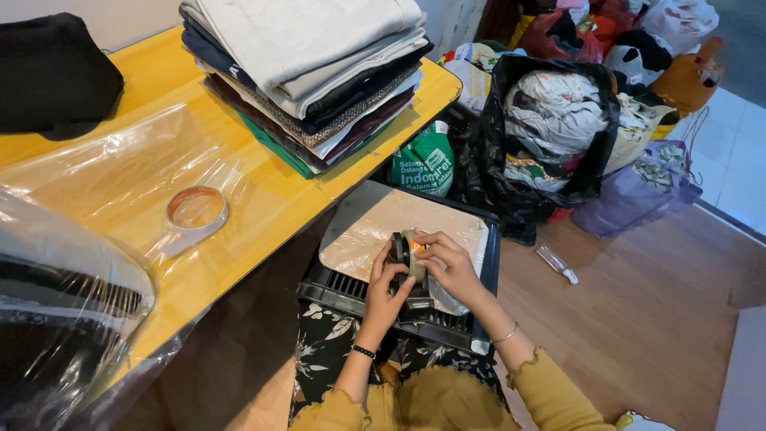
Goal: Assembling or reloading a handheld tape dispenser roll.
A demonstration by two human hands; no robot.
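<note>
Wooden floor runs under everything I see from the head camera. Nearest me, my left hand (384,291) and right hand (448,267) both curl their fingers around a black tape dispenser (403,254), held against a plastic-wrapped parcel (383,223) lying on a black crate (363,291). Left of that, a yellow table (263,199) carries a tape roll (195,211), clear plastic sheets (120,172) and a stack of folded clothes (311,72). Farther off stand bags of laundry (558,120).
</note>
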